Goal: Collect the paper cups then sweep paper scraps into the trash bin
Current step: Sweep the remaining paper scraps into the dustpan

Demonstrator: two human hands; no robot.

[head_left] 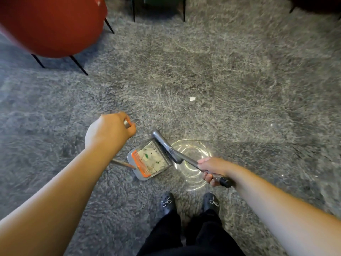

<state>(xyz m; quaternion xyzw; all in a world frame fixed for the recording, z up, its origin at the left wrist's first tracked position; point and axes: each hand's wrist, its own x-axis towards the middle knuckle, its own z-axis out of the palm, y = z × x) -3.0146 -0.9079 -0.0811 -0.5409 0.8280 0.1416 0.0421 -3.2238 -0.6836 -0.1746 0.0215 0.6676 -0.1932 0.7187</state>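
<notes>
Grey dustpan (167, 169) full of paper scraps (154, 160); hands gripping its handle (127, 123) and broom (184, 158).

Left hand (108, 132) grips the dustpan (147, 161) handle, right hand (212, 169) the broom (166, 145); scraps, seemingly paper, fill the pan.

One dustpan (149, 161) (scraps inside, uncountable), one broom (167, 147), one loose scrap (192, 98), two hands (108, 132), one red chair (53, 24)

I have one view, from the head camera, looking steeply down and forward at the floor (221, 71). It sits close above both forearms, with the person's own shoes (190, 203) at the bottom edge. The wide lens bends the far chairs (51, 24) along the top.
</notes>
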